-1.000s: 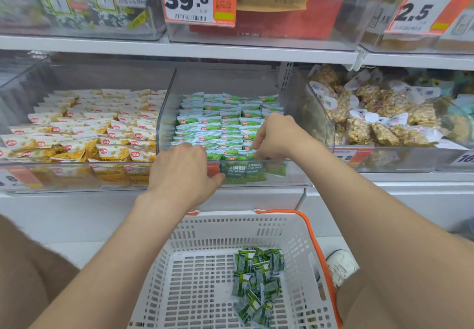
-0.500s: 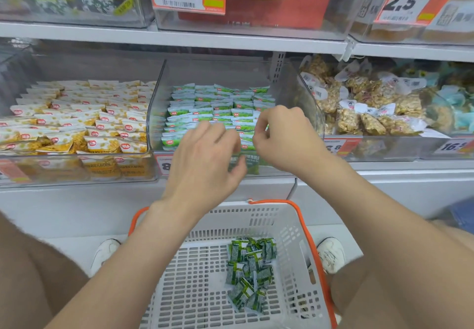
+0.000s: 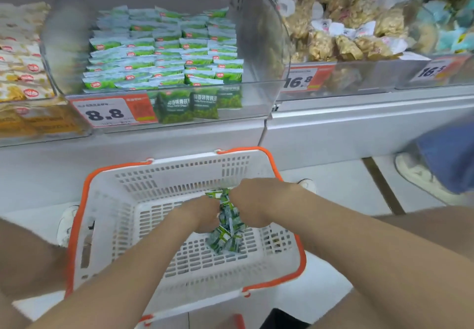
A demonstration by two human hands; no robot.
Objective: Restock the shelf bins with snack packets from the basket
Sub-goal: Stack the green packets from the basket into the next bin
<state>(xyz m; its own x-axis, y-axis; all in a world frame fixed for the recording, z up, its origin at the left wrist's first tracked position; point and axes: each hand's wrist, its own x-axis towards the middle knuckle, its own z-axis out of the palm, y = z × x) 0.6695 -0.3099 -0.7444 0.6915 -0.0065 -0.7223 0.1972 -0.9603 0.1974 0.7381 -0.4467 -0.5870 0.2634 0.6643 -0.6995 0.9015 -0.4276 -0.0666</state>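
Left hand (image 3: pixel 202 216) and right hand (image 3: pixel 256 200) flank the packets (image 3: pixel 227 236) in the basket (image 3: pixel 102 175), likely to scoop them for the bin (image 3: pixel 164 54) above; fingers hidden, grip unclear.

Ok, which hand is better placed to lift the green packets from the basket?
Right hand, slightly: it sits over the top of the green packets in the basket; the left hand only meets the pile's left edge. Both grips are hidden.

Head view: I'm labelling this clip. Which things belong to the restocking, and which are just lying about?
Job: basket, green packets, left hand, right hand, green-packet bin.
Lying about: yellow-packet bin, nut-bag bin, far-right shoe.
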